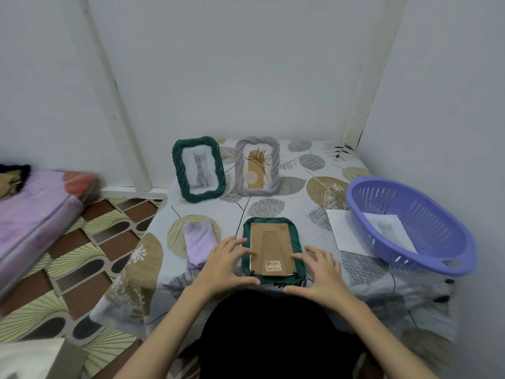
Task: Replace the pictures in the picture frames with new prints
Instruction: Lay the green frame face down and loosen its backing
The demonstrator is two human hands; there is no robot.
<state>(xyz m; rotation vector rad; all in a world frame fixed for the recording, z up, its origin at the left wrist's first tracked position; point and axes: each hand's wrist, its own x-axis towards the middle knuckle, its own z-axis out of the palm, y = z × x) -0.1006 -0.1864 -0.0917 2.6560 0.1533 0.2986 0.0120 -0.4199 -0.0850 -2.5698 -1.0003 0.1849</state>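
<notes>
- The purple basket (415, 228) sits far right, a cat print (390, 231) inside.
- A green frame (273, 250) lies face-down near the person, between both hands.
- Left hand (226, 265) and right hand (318, 273) rest spread-fingered, touching its edges, gripping nothing.

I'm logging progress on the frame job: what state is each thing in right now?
Face-down green frame: lying flat, cardboard back up, stand folded flat.
Green cat frame: standing upright, cat print inside.
Grey frame: standing upright, plant print inside.
Purple basket: upright, a cat print inside.
Purple cloth: folded, lying flat.
Left hand: fingers spread, at the frame's left edge.
Right hand: fingers spread, at its right edge.
</notes>
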